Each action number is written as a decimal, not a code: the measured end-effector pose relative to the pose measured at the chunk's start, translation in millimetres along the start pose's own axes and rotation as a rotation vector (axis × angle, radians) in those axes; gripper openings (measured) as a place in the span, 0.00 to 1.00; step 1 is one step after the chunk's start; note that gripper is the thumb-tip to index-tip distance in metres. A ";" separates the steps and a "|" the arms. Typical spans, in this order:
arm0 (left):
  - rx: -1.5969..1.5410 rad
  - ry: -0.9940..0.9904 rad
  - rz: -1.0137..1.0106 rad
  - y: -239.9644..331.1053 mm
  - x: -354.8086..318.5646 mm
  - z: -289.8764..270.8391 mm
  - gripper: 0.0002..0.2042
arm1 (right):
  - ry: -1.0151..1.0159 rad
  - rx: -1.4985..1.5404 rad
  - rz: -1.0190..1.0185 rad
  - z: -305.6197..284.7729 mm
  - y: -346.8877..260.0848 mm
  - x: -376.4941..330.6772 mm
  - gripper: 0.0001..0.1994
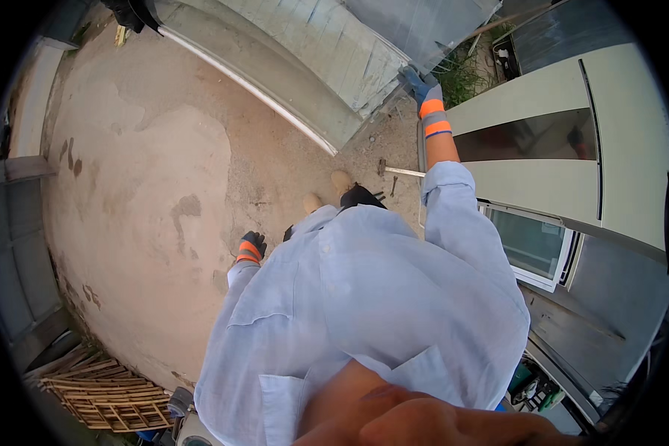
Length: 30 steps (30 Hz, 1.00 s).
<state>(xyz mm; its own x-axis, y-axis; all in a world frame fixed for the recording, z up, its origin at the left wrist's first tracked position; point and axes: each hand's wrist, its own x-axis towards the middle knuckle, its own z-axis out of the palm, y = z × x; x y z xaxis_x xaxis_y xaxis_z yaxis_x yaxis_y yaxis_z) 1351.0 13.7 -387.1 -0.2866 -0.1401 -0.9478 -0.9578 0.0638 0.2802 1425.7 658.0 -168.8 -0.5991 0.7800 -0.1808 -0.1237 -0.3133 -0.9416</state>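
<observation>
My right hand [422, 88], in a blue-grey glove with an orange and grey cuff, reaches far forward. Its fingers close round the corner of a large clear glass sheet [305, 111], which leans with other sheets in front of me. One long edge of it carries a white strip [249, 88]. Down by my left side hangs my left hand [252, 246] in a matching glove, holding nothing, its fingers loosely bent and apart. A hammer [400, 170] with a pale handle lies on the ground below my right arm, beside a small dark tool [393, 186].
Cream panels [520, 111] with a dark band stand at my right, above a white-framed window [531, 245]. A slatted wooden bundle [111, 394] is at the lower left. Concrete ground [134, 178] spreads to my left; grass [457, 78] grows beyond my right hand.
</observation>
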 end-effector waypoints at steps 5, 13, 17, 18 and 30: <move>0.118 0.007 -0.094 16.2 1.3 -15.7 0.26 | 0.162 -0.343 -0.177 -20.2 -28.7 22.3 0.18; 0.234 -0.114 -0.052 47.5 29.9 21.0 0.25 | 0.034 0.239 -0.055 -47.8 -0.2 57.1 0.17; 0.237 -0.177 0.039 62.2 8.2 58.4 0.25 | 0.089 0.204 -0.065 -43.9 -0.6 55.8 0.17; 0.225 -0.196 0.059 63.8 3.3 64.7 0.25 | 0.064 0.005 -0.157 -43.2 -0.2 53.1 0.17; 0.225 -0.015 -0.001 -9.2 22.0 48.9 0.25 | -0.213 -0.276 0.014 -23.3 -54.1 14.9 0.16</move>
<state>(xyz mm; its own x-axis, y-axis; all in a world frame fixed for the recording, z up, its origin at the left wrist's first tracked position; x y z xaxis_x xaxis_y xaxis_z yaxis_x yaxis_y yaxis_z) 1354.6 58.4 -417.9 -0.2835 -0.1258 -0.9507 -0.9287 0.2832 0.2395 1441.9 699.2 -127.2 -0.7541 0.6373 -0.1587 0.0871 -0.1425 -0.9860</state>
